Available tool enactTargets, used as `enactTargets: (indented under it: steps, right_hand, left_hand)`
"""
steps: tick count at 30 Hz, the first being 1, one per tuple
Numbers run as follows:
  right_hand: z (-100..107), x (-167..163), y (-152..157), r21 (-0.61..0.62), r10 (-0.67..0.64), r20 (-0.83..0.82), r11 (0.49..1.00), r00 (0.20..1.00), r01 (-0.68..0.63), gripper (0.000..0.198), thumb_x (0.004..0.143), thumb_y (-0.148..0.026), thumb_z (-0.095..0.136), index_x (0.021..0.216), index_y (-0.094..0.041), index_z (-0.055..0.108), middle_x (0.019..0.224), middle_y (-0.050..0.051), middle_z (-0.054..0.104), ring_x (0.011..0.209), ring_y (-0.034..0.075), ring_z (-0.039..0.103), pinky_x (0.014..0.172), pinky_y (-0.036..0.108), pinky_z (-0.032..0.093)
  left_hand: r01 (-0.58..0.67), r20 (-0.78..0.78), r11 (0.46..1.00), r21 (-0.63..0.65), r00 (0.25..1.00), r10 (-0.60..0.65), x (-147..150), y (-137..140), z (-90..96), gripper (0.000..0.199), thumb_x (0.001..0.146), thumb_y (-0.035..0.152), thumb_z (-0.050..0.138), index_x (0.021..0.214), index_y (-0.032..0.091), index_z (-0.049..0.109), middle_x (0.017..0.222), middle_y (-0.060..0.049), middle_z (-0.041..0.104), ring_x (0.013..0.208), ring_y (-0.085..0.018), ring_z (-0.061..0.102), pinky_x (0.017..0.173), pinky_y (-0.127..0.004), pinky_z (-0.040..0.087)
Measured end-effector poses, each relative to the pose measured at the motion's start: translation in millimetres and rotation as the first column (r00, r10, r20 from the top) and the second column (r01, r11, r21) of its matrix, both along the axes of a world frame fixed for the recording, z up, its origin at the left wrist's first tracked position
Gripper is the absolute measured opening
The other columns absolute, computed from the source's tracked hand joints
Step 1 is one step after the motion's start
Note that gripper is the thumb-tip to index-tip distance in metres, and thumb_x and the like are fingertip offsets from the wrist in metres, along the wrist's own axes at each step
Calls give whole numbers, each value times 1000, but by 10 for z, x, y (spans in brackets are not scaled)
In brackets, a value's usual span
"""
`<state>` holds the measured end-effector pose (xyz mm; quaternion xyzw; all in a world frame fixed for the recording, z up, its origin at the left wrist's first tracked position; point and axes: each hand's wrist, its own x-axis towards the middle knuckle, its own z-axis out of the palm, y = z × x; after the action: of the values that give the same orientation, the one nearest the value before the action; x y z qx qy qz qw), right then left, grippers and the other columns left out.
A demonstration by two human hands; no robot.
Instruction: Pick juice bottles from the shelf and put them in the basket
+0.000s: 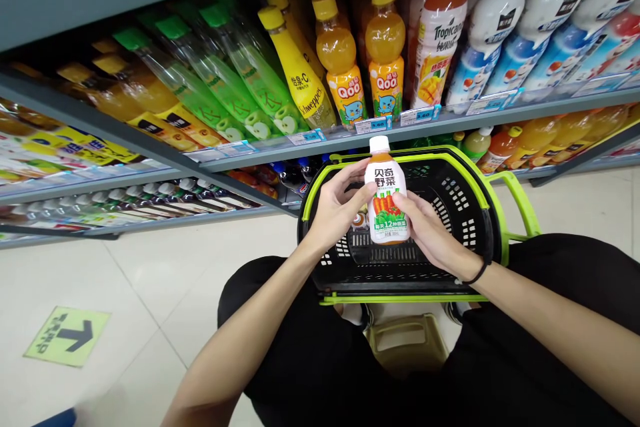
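White-capped and white-labelled, with carrots printed on its front, a small plastic bottle [387,200] sits between my two grips, above the black plastic basket with lime-green edging [403,275]. My left grip [345,203] is closed on its upper left side, thumb at the front; my right grip [427,223] pinches the lower right side, its thumb also on the label. Both touch it, so neither is nearer. The bottle's long axis points its cap away from me, toward the grey shelf [260,155], base toward me; its exact tilt I cannot tell. Clear green-capped bottles [256,70] stand on that shelf, ahead and leftward.
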<state>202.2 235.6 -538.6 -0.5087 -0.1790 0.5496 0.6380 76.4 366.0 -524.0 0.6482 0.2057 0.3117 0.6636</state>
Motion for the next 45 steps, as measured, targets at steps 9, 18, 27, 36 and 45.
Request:
enactTargets:
  steps: [9, 18, 27, 36, 45]
  right_hand:
    - [16, -7, -14, -3, -5, -49, 1000, 999, 5, 54, 75, -66, 87, 88, -22, 60, 83, -2, 67, 78, 14, 62, 70, 25, 51]
    - [7, -7, -5, -14, -27, -58, 1000, 998, 26, 54, 74, -65, 87, 88, -22, 59, 85, -1, 67, 78, 15, 62, 71, 27, 51]
    - [23, -10, 3, -30, -25, -54, 999, 998, 24, 47, 80, -61, 79, 100, -21, 65, 99, 3, 74, 91, 23, 69, 75, 33, 56]
    - [67, -68, 36, 17, -47, -268, 998, 962, 54, 50, 88, -54, 63, 127, -21, 70, 123, 6, 77, 123, 30, 67, 103, 42, 54]
    - [113, 14, 23, -85, -21, -406, 996, 914, -14, 66, 101, -64, 33, 130, -19, 70, 105, 11, 79, 98, 31, 74, 85, 47, 62]
  left_hand:
    - [15, 1, 1000, 9, 1000, -15, -1, 1, -9, 48, 91, 46, 82, 129, 20, 71, 136, -9, 70, 126, -24, 66, 97, -31, 57]
    - [21, 13, 1000, 8, 1000, -21, 0, -4, -14, 47, 91, 45, 82, 129, 19, 71, 136, -10, 70, 125, -23, 67, 99, -31, 57]
    - [-37, -2, 996, 81, 999, 38, 9, 4, -64, 52, 86, 40, 86, 131, 18, 69, 127, -11, 70, 116, -20, 65, 87, -27, 58]
    - [-31, -111, 854, 520, 988, 103, -26, -39, -22, 54, 88, 37, 85, 136, 19, 67, 119, -9, 65, 99, -17, 59, 76, -28, 55]
    - [59, -69, 712, 700, 998, -16, -65, -82, 60, 62, 94, 31, 76, 151, 22, 56, 135, -14, 58, 123, -25, 57, 95, -40, 59]
